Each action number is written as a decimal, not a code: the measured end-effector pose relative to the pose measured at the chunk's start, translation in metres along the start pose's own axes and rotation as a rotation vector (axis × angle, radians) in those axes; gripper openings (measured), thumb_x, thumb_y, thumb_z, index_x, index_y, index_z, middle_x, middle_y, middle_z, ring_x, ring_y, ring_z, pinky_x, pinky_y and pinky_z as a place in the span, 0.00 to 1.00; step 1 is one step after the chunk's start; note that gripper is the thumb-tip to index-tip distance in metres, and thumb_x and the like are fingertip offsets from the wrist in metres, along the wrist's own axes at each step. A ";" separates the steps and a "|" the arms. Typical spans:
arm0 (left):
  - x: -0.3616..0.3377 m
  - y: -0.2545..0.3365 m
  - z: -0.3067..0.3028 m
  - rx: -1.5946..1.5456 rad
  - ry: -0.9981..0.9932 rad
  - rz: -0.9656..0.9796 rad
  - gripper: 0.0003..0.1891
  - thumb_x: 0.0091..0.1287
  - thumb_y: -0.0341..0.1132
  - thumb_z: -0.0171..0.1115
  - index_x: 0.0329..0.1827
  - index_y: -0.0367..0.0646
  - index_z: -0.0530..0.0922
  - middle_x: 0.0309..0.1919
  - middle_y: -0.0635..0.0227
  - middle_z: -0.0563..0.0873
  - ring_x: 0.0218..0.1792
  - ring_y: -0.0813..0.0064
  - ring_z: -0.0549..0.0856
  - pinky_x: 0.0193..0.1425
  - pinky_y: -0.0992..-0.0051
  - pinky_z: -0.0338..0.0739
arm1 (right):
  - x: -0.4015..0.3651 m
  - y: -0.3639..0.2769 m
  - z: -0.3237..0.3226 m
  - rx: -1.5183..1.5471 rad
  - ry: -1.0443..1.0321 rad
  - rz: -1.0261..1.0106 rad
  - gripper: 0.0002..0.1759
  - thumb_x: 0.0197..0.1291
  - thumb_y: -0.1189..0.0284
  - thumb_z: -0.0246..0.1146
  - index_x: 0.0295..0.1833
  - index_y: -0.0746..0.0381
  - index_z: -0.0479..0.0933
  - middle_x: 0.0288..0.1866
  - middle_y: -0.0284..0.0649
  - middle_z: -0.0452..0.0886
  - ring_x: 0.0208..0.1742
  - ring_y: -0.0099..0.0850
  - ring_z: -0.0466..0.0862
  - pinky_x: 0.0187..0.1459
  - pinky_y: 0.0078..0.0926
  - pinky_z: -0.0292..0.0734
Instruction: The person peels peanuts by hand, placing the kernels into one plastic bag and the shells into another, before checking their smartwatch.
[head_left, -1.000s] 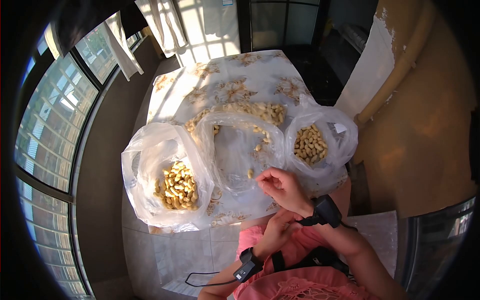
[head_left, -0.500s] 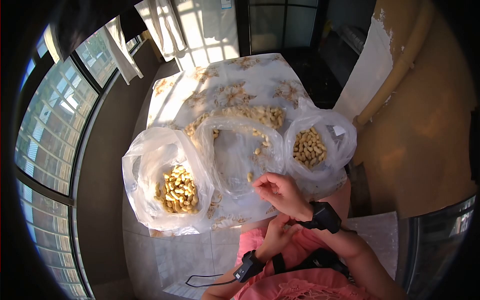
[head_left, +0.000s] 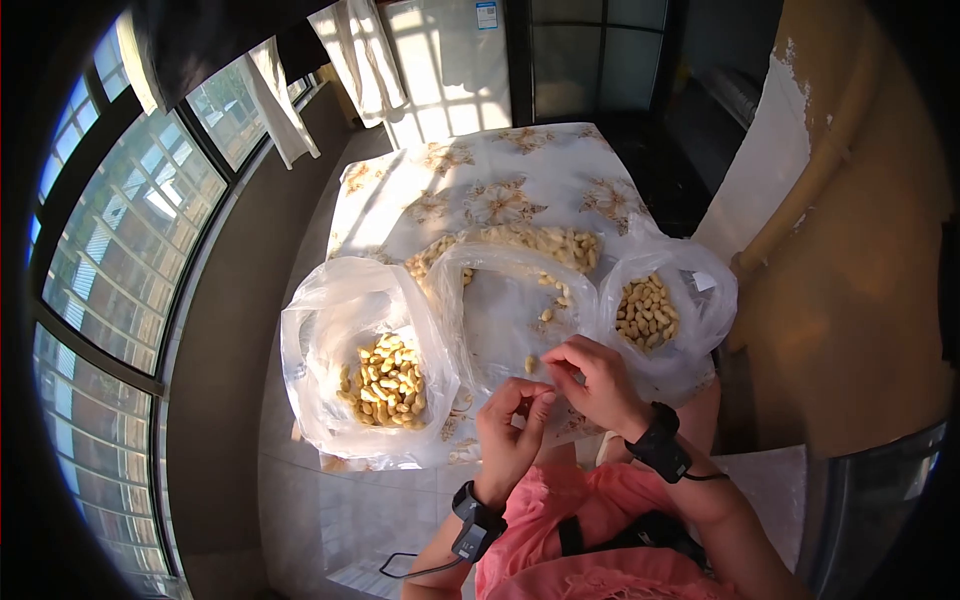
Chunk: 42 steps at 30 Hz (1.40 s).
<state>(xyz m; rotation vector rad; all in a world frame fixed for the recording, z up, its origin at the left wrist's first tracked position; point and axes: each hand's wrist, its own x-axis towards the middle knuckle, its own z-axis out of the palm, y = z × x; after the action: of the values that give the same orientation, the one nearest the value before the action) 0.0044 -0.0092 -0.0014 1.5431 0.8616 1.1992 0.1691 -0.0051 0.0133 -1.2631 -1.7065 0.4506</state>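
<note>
On the table (head_left: 575, 160), the left bag (head_left: 310, 350) and right bag (head_left: 718, 300) hold peanuts (head_left: 388, 380), flanking the middle bag (head_left: 455, 340). The left hand (head_left: 510, 425) and right hand (head_left: 597, 385) curl at its near edge, fingertips close; any grip seems too small to tell. One peanut (head_left: 530, 364) lies just beyond.

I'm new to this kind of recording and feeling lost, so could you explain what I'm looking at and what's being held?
There is no robot here. A camera on a person's head looks forward and down, and every picture comes from it. You see their own bare left hand and right hand, with a black device on each wrist. On the flowered tablecloth stand three open plastic bags: the left bag and right bag hold piles of peanuts; the middle bag shows a few. More peanuts lie behind it. The fingertips meet close together near the middle bag, but whether they hold anything is too small to tell.
</note>
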 end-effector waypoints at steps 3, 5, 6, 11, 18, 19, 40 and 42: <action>0.018 -0.010 -0.006 0.135 0.095 0.060 0.04 0.68 0.28 0.69 0.40 0.37 0.83 0.32 0.65 0.85 0.26 0.77 0.81 0.31 0.77 0.75 | 0.004 0.006 0.002 -0.018 -0.001 0.026 0.05 0.62 0.80 0.65 0.44 0.63 0.79 0.37 0.43 0.83 0.36 0.44 0.85 0.36 0.35 0.79; 0.025 -0.011 -0.006 0.152 0.097 0.057 0.04 0.68 0.28 0.69 0.40 0.37 0.83 0.32 0.65 0.85 0.26 0.77 0.82 0.31 0.76 0.75 | 0.007 0.010 0.006 0.056 0.015 0.067 0.05 0.63 0.81 0.64 0.44 0.64 0.79 0.38 0.44 0.83 0.36 0.43 0.86 0.37 0.34 0.80; 0.027 -0.011 -0.006 0.174 0.102 0.046 0.04 0.68 0.27 0.69 0.40 0.37 0.83 0.32 0.64 0.85 0.27 0.76 0.82 0.32 0.76 0.76 | 0.009 0.010 0.007 0.052 0.018 0.064 0.05 0.63 0.81 0.64 0.44 0.64 0.79 0.38 0.44 0.83 0.36 0.43 0.86 0.37 0.34 0.80; 0.031 -0.015 -0.006 0.225 0.133 0.046 0.04 0.69 0.28 0.69 0.41 0.37 0.84 0.31 0.70 0.85 0.30 0.82 0.81 0.38 0.80 0.76 | 0.016 0.012 0.016 0.076 0.036 0.059 0.06 0.63 0.82 0.63 0.45 0.64 0.79 0.40 0.44 0.83 0.37 0.41 0.87 0.37 0.32 0.81; 0.033 -0.020 -0.010 0.188 0.306 0.128 0.04 0.67 0.22 0.65 0.43 0.37 0.81 0.40 0.64 0.86 0.40 0.76 0.85 0.45 0.75 0.79 | 0.013 0.022 0.019 0.072 0.041 0.047 0.08 0.63 0.83 0.63 0.47 0.64 0.80 0.41 0.43 0.83 0.39 0.39 0.86 0.39 0.30 0.82; 0.032 -0.022 -0.011 0.195 0.312 0.125 0.04 0.67 0.22 0.65 0.43 0.37 0.81 0.40 0.64 0.86 0.40 0.76 0.85 0.45 0.75 0.79 | 0.012 0.022 0.019 0.069 0.058 0.049 0.08 0.63 0.83 0.63 0.47 0.64 0.80 0.42 0.43 0.83 0.39 0.39 0.86 0.39 0.30 0.82; 0.034 -0.031 -0.006 0.488 0.142 0.209 0.10 0.58 0.20 0.68 0.41 0.40 0.82 0.40 0.60 0.87 0.40 0.57 0.87 0.45 0.65 0.80 | 0.009 0.031 0.023 0.058 0.107 0.089 0.21 0.62 0.85 0.63 0.62 0.66 0.73 0.53 0.43 0.79 0.41 0.28 0.83 0.44 0.25 0.79; 0.033 -0.030 -0.004 0.453 0.164 0.195 0.12 0.56 0.18 0.64 0.42 0.39 0.82 0.41 0.60 0.86 0.41 0.56 0.86 0.45 0.65 0.80 | 0.008 0.031 0.024 0.073 0.123 0.133 0.25 0.63 0.85 0.63 0.65 0.66 0.71 0.54 0.42 0.78 0.42 0.26 0.83 0.44 0.24 0.79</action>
<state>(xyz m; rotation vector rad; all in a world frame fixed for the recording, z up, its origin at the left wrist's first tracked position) 0.0100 0.0305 -0.0202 1.9462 1.1719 1.3460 0.1660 0.0198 -0.0181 -1.3284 -1.4965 0.4990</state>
